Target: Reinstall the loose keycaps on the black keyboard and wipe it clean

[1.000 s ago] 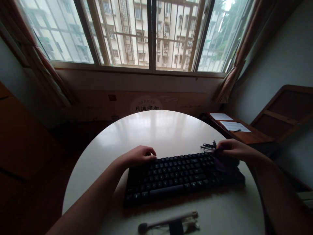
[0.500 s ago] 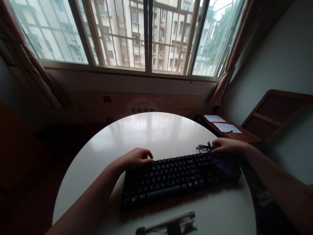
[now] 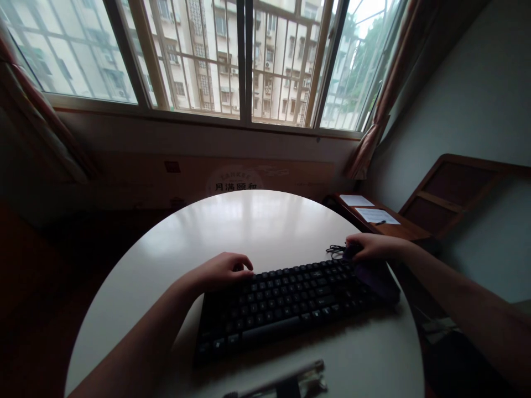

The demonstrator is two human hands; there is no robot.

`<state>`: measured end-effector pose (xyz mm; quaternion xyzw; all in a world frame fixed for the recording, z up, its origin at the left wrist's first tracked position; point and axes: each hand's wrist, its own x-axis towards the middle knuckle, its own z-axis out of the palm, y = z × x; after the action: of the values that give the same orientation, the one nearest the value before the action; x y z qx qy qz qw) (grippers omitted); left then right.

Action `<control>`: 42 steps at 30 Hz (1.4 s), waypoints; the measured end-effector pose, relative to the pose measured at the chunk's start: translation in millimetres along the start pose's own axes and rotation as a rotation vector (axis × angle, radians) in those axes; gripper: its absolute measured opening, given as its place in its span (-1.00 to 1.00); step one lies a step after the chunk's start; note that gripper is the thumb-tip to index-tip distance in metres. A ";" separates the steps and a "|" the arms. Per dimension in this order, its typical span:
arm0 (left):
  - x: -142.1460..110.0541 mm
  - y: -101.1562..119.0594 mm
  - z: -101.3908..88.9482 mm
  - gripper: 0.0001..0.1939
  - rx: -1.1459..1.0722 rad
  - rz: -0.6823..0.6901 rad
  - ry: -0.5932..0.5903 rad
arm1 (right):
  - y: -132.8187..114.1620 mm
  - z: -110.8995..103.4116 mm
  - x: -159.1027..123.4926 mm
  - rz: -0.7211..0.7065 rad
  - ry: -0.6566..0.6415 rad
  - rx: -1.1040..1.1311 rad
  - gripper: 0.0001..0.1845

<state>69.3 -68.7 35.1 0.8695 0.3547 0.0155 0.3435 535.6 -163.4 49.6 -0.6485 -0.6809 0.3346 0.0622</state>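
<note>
A black keyboard (image 3: 282, 303) lies at a slant on the round white table. My left hand (image 3: 227, 270) grips its far left edge, with fingers curled down and thumb against the frame. At the far right corner, my right hand (image 3: 365, 246) is closed on a purple cloth (image 3: 373, 279). The cloth drapes over the right-hand keys and hides part of the number pad. Beside the right fingers, a bundled black cable (image 3: 335, 251) rests on the table behind the keyboard.
On the white table (image 3: 232, 221), a slim grey brush-like stick (image 3: 286, 377) lies near the front edge with small dark and clear items. A wooden side table (image 3: 385, 218) at right bears papers (image 3: 378, 215) and a pen (image 3: 380, 223). A barred window (image 3: 244, 66) stands beyond.
The whole view has shifted slightly, so most things appear further left. My right hand and the purple cloth have moved a little left along the keyboard's far edge. My left hand stays put.
</note>
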 end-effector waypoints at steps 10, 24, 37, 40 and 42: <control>2.8 0.1 1.3 -0.54 0.015 0.011 0.012 | 13.5 3.5 9.8 0.185 -0.051 -0.063 -0.48; 4.5 0.1 2.6 -0.52 0.025 0.009 0.041 | 14.8 16.8 18.8 0.276 -0.005 0.006 -0.28; 2.9 0.1 2.5 -0.48 -0.004 -0.003 0.049 | 64.8 24.4 1.3 0.130 -0.028 0.479 -0.30; 1.8 0.9 2.1 -0.48 -0.002 0.004 0.053 | 60.8 22.2 0.2 0.134 -0.004 0.479 -0.35; 1.5 1.5 2.0 -0.48 0.000 0.010 0.056 | 55.2 22.4 -0.9 0.136 0.034 0.451 -0.41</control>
<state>71.8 -69.6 34.2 0.8705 0.3598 0.0414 0.3332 570.6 -176.2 3.1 -0.6683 -0.5425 0.4705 0.1943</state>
